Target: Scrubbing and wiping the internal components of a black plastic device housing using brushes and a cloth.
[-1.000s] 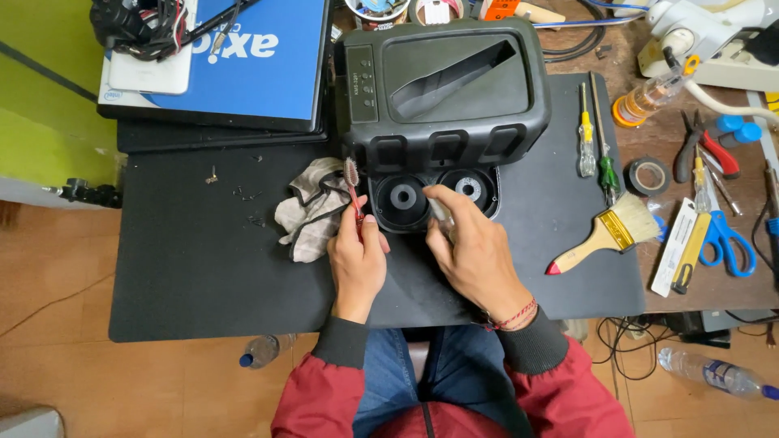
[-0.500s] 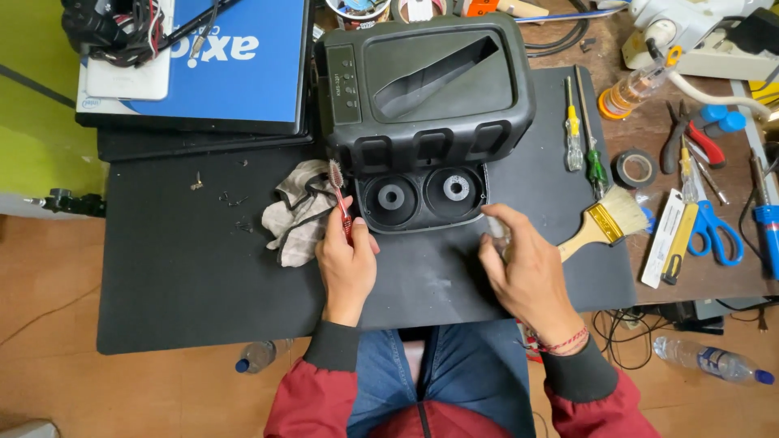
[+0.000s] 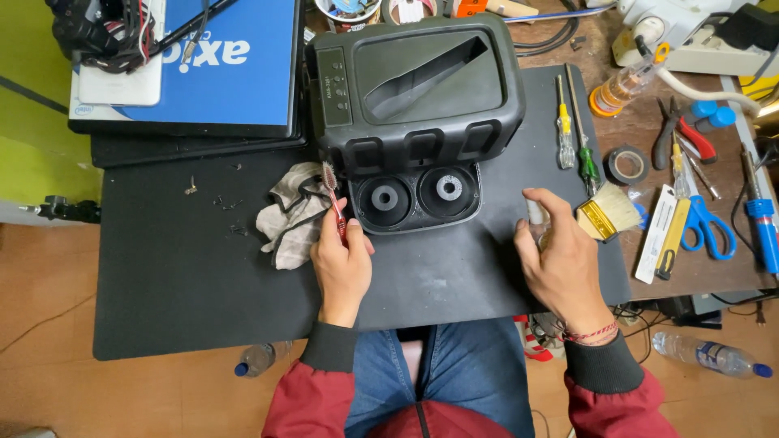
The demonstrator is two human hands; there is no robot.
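A black work mat [image 3: 187, 284] covers the near part of a brown wooden bench [image 3: 649, 113]. On the mat rest a large dark plastic housing [image 3: 418, 97] with two round recesses at its near edge, a crumpled grey cloth [image 3: 288, 215] just left of it, a few small loose screws [image 3: 223, 199], two screwdrivers [image 3: 568, 122] and a flat paintbrush [image 3: 608, 212] at the right edge. A dark closed laptop [image 3: 191, 146] carrying a blue box lies at the far left. On the bare wood to the right lie a roll of black tape [image 3: 627, 165], pliers [image 3: 686, 138] and blue-handled scissors [image 3: 706, 227].
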